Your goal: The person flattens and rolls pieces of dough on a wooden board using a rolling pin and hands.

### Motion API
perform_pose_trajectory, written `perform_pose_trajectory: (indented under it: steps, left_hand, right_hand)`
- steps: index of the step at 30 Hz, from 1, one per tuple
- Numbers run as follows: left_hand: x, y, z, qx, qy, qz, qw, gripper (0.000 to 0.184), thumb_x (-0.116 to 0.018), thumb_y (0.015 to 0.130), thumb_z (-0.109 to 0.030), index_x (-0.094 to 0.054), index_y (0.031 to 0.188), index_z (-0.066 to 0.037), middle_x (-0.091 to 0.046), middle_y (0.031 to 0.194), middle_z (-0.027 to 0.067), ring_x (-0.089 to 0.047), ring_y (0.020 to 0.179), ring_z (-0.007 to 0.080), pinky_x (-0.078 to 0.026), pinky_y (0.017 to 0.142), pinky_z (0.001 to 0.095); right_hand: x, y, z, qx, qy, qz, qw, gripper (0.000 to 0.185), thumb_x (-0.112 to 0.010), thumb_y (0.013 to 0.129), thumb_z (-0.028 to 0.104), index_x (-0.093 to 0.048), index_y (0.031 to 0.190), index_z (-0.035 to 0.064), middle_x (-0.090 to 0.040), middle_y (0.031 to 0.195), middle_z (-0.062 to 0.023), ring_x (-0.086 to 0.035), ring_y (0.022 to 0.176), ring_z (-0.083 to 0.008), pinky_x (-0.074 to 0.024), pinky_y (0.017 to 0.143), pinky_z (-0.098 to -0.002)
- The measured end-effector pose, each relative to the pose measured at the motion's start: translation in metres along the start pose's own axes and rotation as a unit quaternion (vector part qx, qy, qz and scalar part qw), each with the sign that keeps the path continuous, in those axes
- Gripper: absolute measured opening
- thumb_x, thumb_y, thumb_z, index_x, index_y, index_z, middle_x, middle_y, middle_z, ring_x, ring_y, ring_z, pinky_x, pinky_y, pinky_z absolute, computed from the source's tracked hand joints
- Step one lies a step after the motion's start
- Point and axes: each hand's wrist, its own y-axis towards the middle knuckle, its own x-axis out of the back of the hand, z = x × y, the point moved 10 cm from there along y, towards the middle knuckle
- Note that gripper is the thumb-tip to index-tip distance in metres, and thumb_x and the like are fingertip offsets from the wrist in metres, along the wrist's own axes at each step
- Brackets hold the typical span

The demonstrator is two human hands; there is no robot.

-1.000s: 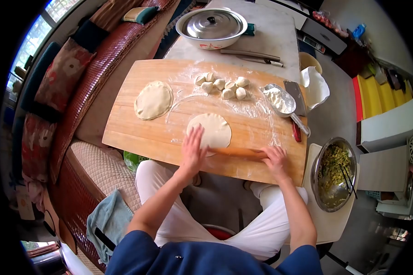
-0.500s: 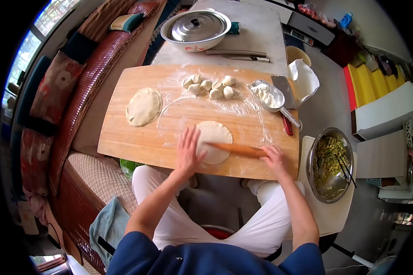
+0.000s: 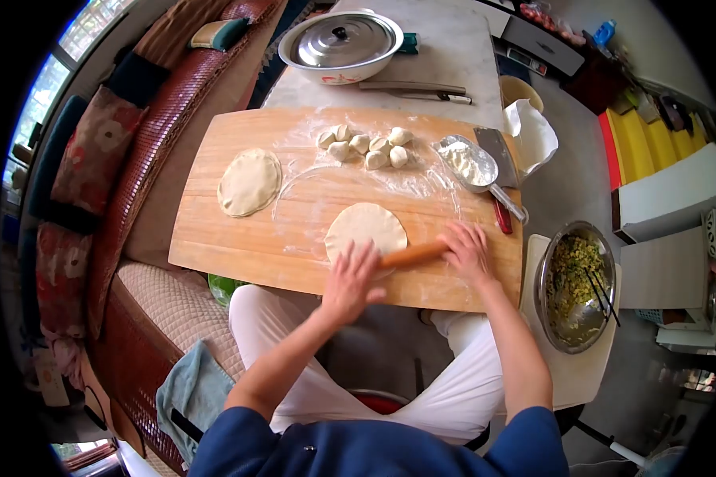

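A round sheet of dough point(image 3: 366, 229) lies near the front of the floured wooden board point(image 3: 207, 230). My left hand point(image 3: 353, 280) rests on its lower edge, fingers spread. The wooden rolling pin point(image 3: 414, 254) slants from the dough toward my right hand point(image 3: 468, 256), whose fingers lie over its right end. Its left end sits beside my left fingers, on the dough's lower right edge. More flat dough rounds point(image 3: 249, 182) are stacked at the left of the board. Several small dough pieces point(image 3: 376, 149) sit at the back.
A metal scoop of flour point(image 3: 469, 163) and a cleaver point(image 3: 497, 155) lie at the board's right. A steel bowl of chopped filling point(image 3: 574, 286) with chopsticks stands on a side surface. Behind the board are a lidded basin point(image 3: 340, 48) and a knife point(image 3: 437, 97).
My left hand has moved down and right on the dough. The rolling pin has tilted, its right end rising with my right hand. The dough has shifted slightly.
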Motion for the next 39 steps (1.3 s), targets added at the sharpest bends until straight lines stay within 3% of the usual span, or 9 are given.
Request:
perform_pose_trajectory:
  steps: [3, 7, 11, 18, 22, 26, 32, 35, 39]
  left_hand:
    - [0.001, -0.027, -0.026, -0.021, -0.038, 0.027, 0.999, 0.085, -0.071, 0.085, -0.047, -0.035, 0.154, -0.011, -0.029, 0.161, 0.0127, -0.026, 0.148, 0.0404, -0.025, 0.119, 0.0541]
    - [0.047, 0.008, 0.039, 0.129, -0.144, -0.221, 0.956, 0.069, -0.063, 0.094, -0.033, -0.036, 0.151, -0.005, -0.031, 0.16, 0.016, -0.027, 0.148, 0.0393, -0.025, 0.119, 0.0504]
    - [-0.014, 0.054, 0.045, 0.184, 0.0, -0.135, 0.974, 0.074, -0.06, 0.093, -0.046, -0.036, 0.152, -0.007, -0.029, 0.162, 0.013, -0.024, 0.15, 0.0342, -0.021, 0.122, 0.05]
    - [0.004, 0.059, 0.016, -0.139, 0.079, 0.036, 0.986, 0.082, -0.069, 0.084, -0.05, -0.039, 0.152, -0.015, -0.028, 0.163, 0.0032, -0.02, 0.152, 0.0318, -0.016, 0.123, 0.0517]
    - [0.041, 0.015, 0.06, -0.032, -0.043, -0.15, 0.987, 0.085, -0.076, 0.079, -0.036, -0.039, 0.151, -0.011, -0.034, 0.16, 0.0098, -0.023, 0.151, 0.0354, -0.019, 0.122, 0.053]
    - [0.015, -0.005, 0.037, 0.01, 0.005, -0.047, 0.999, 0.084, -0.071, 0.083, -0.041, -0.037, 0.151, -0.007, -0.035, 0.158, 0.0119, -0.023, 0.15, 0.0373, -0.02, 0.121, 0.0549]
    - [0.037, 0.087, 0.106, 0.134, 0.072, -0.124, 0.981, 0.079, -0.063, 0.091, -0.05, -0.036, 0.152, -0.007, -0.031, 0.161, 0.0116, -0.025, 0.149, 0.0371, -0.022, 0.12, 0.0536]
    - [0.022, 0.089, 0.081, 0.069, 0.097, -0.064, 0.991, 0.079, -0.061, 0.092, -0.052, -0.036, 0.152, -0.008, -0.031, 0.161, 0.0112, -0.026, 0.148, 0.036, -0.023, 0.12, 0.0531]
    - [0.003, -0.011, 0.01, -0.01, 0.045, 0.022, 0.999, 0.095, -0.068, 0.083, -0.056, -0.028, 0.157, -0.012, -0.025, 0.164, 0.0089, -0.023, 0.151, 0.0359, -0.023, 0.12, 0.0548]
  right_hand:
    - [0.002, -0.033, 0.003, -0.022, 0.058, 0.065, 0.996, 0.042, -0.079, 0.073, 0.016, -0.067, 0.113, 0.014, -0.062, 0.117, -0.0039, -0.056, 0.112, -0.0273, -0.0392, 0.101, -0.0466]
    - [0.027, -0.041, -0.018, -0.082, 0.103, 0.002, 0.991, 0.04, -0.076, 0.074, 0.01, -0.066, 0.113, 0.0084, -0.064, 0.105, -0.0081, -0.058, 0.103, -0.0308, -0.0417, 0.093, -0.0455]
    - [0.045, -0.046, -0.056, -0.17, 0.121, -0.087, 0.974, 0.037, -0.072, 0.079, 0.009, -0.066, 0.115, 0.0042, -0.064, 0.1, -0.0135, -0.059, 0.098, -0.0344, -0.0447, 0.087, -0.0445]
    - [0.036, -0.051, -0.048, -0.168, 0.089, -0.046, 0.981, 0.037, -0.076, 0.079, 0.014, -0.066, 0.113, 0.0049, -0.065, 0.1, -0.0122, -0.061, 0.096, -0.0337, -0.0482, 0.083, -0.043]
    - [0.017, -0.041, -0.006, -0.061, 0.129, -0.015, 0.99, 0.037, -0.079, 0.077, 0.017, -0.067, 0.111, 0.0084, -0.065, 0.1, -0.0098, -0.061, 0.099, -0.0314, -0.0486, 0.085, -0.0425]
    - [-0.013, -0.004, 0.019, -0.068, 0.064, 0.072, 0.993, 0.037, -0.078, 0.079, 0.022, -0.066, 0.112, 0.0118, -0.062, 0.112, -0.0055, -0.057, 0.111, -0.0279, -0.0438, 0.095, -0.0437]
    - [-0.022, 0.067, -0.019, -0.082, -0.028, -0.023, 0.996, 0.036, -0.071, 0.086, 0.031, -0.068, 0.122, 0.0255, -0.059, 0.129, -0.0032, -0.05, 0.124, -0.0256, -0.0315, 0.11, -0.0496]
    - [-0.037, 0.048, -0.031, -0.091, -0.003, -0.014, 0.996, 0.037, -0.072, 0.085, 0.03, -0.068, 0.122, 0.0262, -0.058, 0.131, -0.0024, -0.049, 0.127, -0.025, -0.0308, 0.112, -0.0503]
    - [-0.007, -0.004, 0.006, -0.043, 0.002, 0.027, 0.999, 0.043, -0.078, 0.078, 0.023, -0.066, 0.119, 0.0212, -0.061, 0.124, -0.0024, -0.055, 0.118, -0.0262, -0.0345, 0.11, -0.05]
